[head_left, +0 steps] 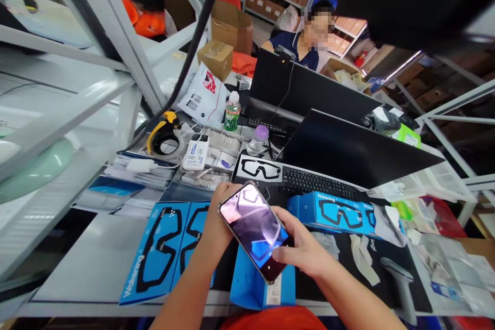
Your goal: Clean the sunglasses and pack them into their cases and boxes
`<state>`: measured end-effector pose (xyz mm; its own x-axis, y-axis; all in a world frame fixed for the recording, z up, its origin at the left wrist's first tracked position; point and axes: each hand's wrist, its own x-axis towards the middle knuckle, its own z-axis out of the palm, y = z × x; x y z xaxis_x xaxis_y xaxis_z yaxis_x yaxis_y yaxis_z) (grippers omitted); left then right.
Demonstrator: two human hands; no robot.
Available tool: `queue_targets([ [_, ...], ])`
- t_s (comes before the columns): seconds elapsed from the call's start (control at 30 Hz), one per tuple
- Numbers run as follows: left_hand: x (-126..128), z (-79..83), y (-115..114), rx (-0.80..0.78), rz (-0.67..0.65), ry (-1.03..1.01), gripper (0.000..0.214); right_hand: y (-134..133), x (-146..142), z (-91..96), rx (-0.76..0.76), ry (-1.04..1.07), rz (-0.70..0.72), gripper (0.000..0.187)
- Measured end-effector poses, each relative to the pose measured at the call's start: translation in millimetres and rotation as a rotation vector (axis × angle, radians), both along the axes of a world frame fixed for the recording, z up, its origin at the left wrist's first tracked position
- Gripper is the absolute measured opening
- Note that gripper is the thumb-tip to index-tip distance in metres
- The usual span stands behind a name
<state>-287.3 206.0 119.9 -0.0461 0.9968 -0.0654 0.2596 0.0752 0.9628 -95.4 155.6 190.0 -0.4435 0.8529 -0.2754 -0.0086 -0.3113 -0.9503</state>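
Observation:
A smartphone (257,227) is held tilted in front of me, its lit screen showing a camera-like picture with blue in it. My left hand (221,211) grips its upper left edge, fingers hidden behind. On the right edge, my right hand (296,247) holds the phone with its thumb over the lower part of the screen. Beneath the phone lies an open blue box (247,281) with a white label, partly covered. Left of it is a flat blue box (154,252) printed with black goggle frames. Another blue goggle box (336,211) lies to the right.
Two monitors (356,149) stand behind a keyboard (317,183). A barcode scanner (400,283) rests at the right. A tape dispenser (164,139), a green-labelled bottle (232,111) and a purple-capped jar (258,139) stand further back. Across the desk sits a person (301,46). Metal frame posts (104,26) rise at left.

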Motion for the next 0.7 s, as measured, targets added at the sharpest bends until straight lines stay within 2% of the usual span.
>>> queue_targets([
  [0.2,-8.3,12.1,-2.0,0.067,-0.115,0.077,0.020,-15.1,3.1,0.1,-0.029,-0.054,0.003,0.067],
  [0.5,-5.1,-8.9,2.0,0.128,-0.110,0.222,0.028,-27.6,3.7,13.1,-0.042,-0.042,-0.014,0.067],
  [0.7,-5.7,-15.6,2.2,0.143,-0.155,0.318,0.032,-33.9,6.9,16.3,-0.065,-0.052,-0.027,0.070],
])
